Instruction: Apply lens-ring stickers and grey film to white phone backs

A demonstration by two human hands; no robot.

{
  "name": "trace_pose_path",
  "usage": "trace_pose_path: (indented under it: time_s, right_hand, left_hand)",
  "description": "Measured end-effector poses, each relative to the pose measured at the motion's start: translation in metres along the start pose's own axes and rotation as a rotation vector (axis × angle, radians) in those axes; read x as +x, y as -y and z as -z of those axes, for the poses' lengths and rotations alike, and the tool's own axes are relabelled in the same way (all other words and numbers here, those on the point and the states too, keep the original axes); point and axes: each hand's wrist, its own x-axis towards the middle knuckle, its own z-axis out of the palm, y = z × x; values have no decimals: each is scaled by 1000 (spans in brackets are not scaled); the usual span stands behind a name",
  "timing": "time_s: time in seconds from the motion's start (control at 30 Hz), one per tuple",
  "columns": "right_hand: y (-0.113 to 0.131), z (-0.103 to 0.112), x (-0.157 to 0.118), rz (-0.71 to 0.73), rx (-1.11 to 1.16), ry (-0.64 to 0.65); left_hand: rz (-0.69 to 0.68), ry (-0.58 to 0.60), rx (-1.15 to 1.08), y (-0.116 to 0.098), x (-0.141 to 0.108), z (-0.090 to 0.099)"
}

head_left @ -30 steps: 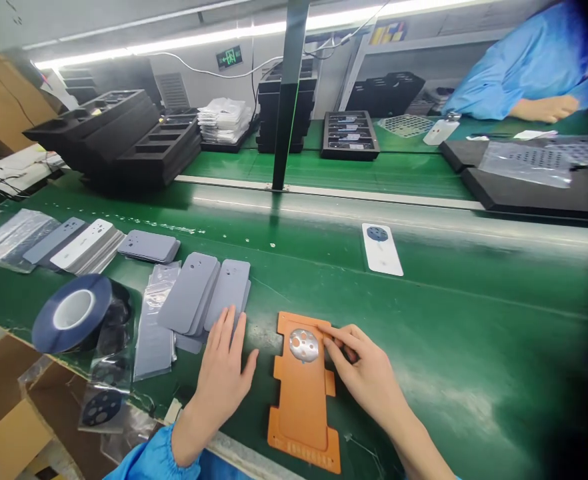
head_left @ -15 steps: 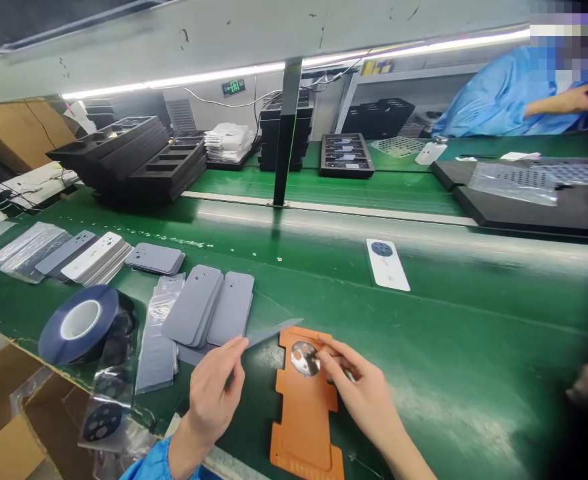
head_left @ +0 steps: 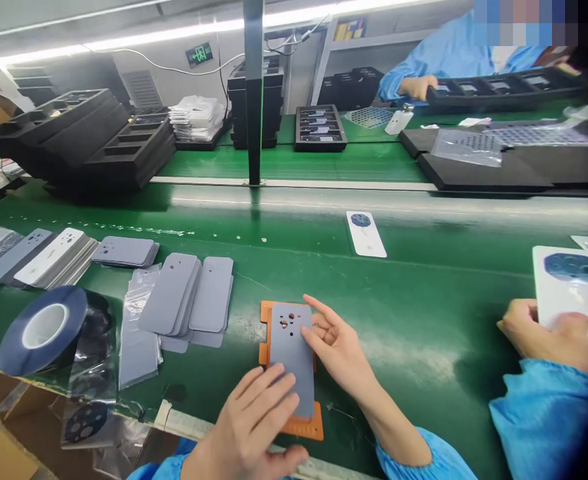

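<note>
An orange fixture [head_left: 307, 429] lies on the green bench, mostly covered by a grey phone-shaped sheet [head_left: 294, 353] with small holes near its top. My left hand [head_left: 254, 427] is over the lower left of the sheet, fingers spread. At the sheet's upper right edge, my right hand [head_left: 335, 343] touches it with thumb and index finger apart. The round shiny disc is hidden under the sheet, apart from bits of it seen through the holes.
Stacks of grey sheets [head_left: 211, 293], a blue tape roll [head_left: 44, 330] and bagged sheets [head_left: 137, 333] lie left. A white panel [head_left: 367, 235] lies ahead. At right, another person's hand [head_left: 549, 333] holds a white panel [head_left: 574, 287]. Black trays [head_left: 129, 150] stand behind.
The grey sheet has moved from my left hand's fingertips onto the orange fixture, covering the disc. My right hand has opened at its edge. Another person's hand with a panel has appeared at right.
</note>
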Motion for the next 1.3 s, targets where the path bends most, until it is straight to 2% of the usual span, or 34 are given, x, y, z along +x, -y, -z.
trace_pose_path:
  time_s: [0.13,0.23,0.4,0.47,0.6,0.7,0.83,0.97,1.13,1.23,1.3]
  right_hand:
    - [2,0,-4,19,-134,46]
    - [5,1,-8,83,-364,102]
    - [4,7,-6,438,-813,43]
    - [-1,9,-3,533,-948,15]
    - [-13,6,-2,602,-1218,17]
    - [-21,-3,-12,638,-1356,52]
    - [-30,-19,-29,682,-1462,120]
    - [-38,-27,-34,652,-1512,121]
    - [-36,-27,-31,599,-1494,99]
    - [-32,-22,-34,574,-1436,139]
    - [-32,-16,-39,563,-1373,114]
  left_hand:
    - [57,185,80,3,-14,2]
    - [75,243,91,2,-24,0]
    - [86,299,100,0,-34,-5]
    - [77,313,106,1,-35,-6]
    - [52,289,121,3,-35,-7]
    - [24,243,130,5,-33,-7]
    - [3,193,133,8,-31,-6]
    - [0,155,137,10,-31,-7]
    - [12,127,104,11,-32,-10]
    - [41,111,69,12,-33,-12]
    - [67,103,30,12,-35,-13]
